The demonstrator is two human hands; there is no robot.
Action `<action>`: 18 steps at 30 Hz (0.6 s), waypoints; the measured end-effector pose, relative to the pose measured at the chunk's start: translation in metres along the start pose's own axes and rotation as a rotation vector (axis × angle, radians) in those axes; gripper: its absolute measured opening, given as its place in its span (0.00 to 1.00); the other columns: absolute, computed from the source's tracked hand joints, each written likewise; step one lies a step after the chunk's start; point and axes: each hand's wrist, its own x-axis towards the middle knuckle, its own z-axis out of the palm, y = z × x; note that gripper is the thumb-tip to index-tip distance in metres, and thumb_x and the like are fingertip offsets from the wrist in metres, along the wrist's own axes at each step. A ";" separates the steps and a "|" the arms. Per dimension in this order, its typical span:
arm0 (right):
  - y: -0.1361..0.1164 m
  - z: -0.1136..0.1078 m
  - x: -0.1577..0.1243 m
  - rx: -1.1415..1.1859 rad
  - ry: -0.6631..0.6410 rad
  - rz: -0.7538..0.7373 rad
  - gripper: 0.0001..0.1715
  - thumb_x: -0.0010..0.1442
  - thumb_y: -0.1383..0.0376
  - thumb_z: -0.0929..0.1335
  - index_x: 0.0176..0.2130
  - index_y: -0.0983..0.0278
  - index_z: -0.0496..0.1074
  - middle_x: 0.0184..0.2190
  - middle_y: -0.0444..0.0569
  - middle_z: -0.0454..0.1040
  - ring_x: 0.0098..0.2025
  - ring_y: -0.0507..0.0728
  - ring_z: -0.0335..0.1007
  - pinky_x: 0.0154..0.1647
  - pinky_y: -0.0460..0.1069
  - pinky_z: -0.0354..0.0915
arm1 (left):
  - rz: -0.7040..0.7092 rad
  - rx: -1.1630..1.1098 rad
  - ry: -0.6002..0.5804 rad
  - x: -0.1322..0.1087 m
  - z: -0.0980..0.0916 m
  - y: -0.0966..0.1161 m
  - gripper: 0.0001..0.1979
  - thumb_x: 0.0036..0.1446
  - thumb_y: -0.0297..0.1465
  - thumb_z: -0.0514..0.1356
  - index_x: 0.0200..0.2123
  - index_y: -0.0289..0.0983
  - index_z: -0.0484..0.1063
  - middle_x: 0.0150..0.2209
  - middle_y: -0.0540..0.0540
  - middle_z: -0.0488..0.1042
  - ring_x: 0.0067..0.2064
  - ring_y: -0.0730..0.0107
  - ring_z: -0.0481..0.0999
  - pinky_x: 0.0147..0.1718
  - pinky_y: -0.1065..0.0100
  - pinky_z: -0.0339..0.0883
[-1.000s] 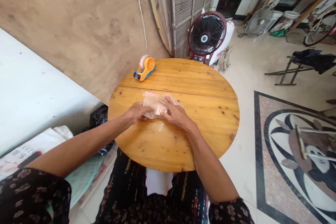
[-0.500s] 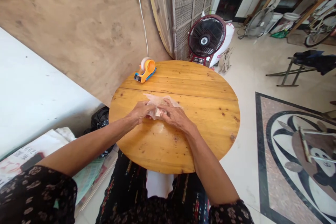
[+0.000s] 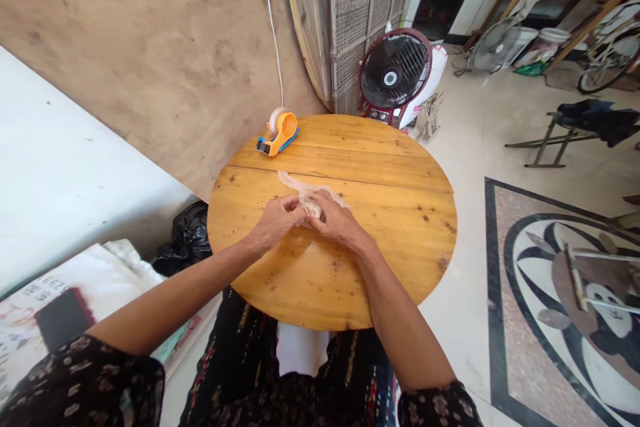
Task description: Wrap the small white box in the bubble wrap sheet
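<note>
A pale tiled floor (image 3: 460, 320) spreads across the right side, and a large wooden board (image 3: 150, 47) rises on the left. Set into the floor at right is an inlaid medallion (image 3: 555, 317) with a panda in it, framed by a dark border. In the middle stands the round worktop (image 3: 395, 227), yellow-brown and knotted, its far left edge close to the board. Beyond its far edge is a dark red fan (image 3: 391, 78); well off to the right, a folding stool (image 3: 560, 140) carries dark cloth. A black plastic bag (image 3: 190, 233) sits just beside the worktop's left edge.

Both forearms reach in from the near side. The left hand (image 3: 277, 219) has its fingers pinched narrow at the left edge of the wrap; the right hand (image 3: 337, 217) curves over from the right, holding the bundle between thumb and fingers. Near the far left rim lies an orange and blue tape dispenser (image 3: 283, 130), well apart from both hands. The translucent wrap (image 3: 293, 181) rests around the middle of the worktop, a loose flap stretching beyond the fingers. Smallest is the pale bundle (image 3: 314, 208) between the hands; its contents are too blurred to tell.
</note>
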 end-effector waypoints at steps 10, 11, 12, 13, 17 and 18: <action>0.009 0.001 0.004 0.109 0.094 -0.070 0.43 0.56 0.61 0.66 0.66 0.64 0.49 0.64 0.58 0.57 0.63 0.65 0.55 0.61 0.61 0.55 | 0.197 0.171 -0.155 0.000 -0.013 -0.019 0.08 0.50 0.31 0.55 0.34 0.35 0.70 0.30 0.51 0.68 0.30 0.74 0.67 0.30 0.72 0.61; 0.011 0.001 0.005 0.116 0.092 -0.070 0.44 0.55 0.61 0.66 0.66 0.65 0.48 0.65 0.59 0.55 0.64 0.65 0.53 0.62 0.61 0.54 | 0.218 0.224 -0.148 0.001 -0.013 -0.021 0.09 0.51 0.31 0.54 0.35 0.35 0.70 0.30 0.51 0.69 0.30 0.74 0.67 0.30 0.72 0.62; 0.012 0.001 0.005 0.124 0.085 -0.067 0.45 0.55 0.61 0.66 0.67 0.65 0.47 0.65 0.59 0.54 0.65 0.65 0.52 0.63 0.60 0.53 | 0.245 0.284 -0.134 0.002 -0.013 -0.021 0.09 0.53 0.31 0.54 0.36 0.35 0.71 0.30 0.51 0.69 0.31 0.73 0.68 0.31 0.72 0.62; 0.013 0.002 0.005 0.133 0.078 -0.058 0.46 0.55 0.60 0.67 0.67 0.65 0.47 0.66 0.58 0.53 0.66 0.64 0.51 0.63 0.60 0.53 | 0.276 0.349 -0.120 0.004 -0.012 -0.021 0.09 0.54 0.30 0.53 0.36 0.36 0.71 0.31 0.50 0.70 0.31 0.72 0.68 0.32 0.71 0.63; 0.016 0.001 0.003 0.168 0.052 -0.030 0.47 0.56 0.57 0.67 0.67 0.64 0.46 0.66 0.57 0.53 0.66 0.64 0.52 0.63 0.60 0.55 | 0.380 0.564 -0.089 0.006 -0.010 -0.011 0.09 0.56 0.29 0.53 0.34 0.36 0.73 0.31 0.50 0.72 0.33 0.72 0.69 0.34 0.71 0.63; 0.017 0.001 0.003 0.173 0.051 -0.032 0.47 0.56 0.56 0.67 0.67 0.64 0.46 0.66 0.58 0.53 0.65 0.64 0.53 0.63 0.60 0.55 | 0.397 0.594 -0.094 0.006 -0.009 -0.009 0.09 0.56 0.29 0.53 0.33 0.36 0.73 0.31 0.50 0.72 0.32 0.72 0.69 0.34 0.71 0.63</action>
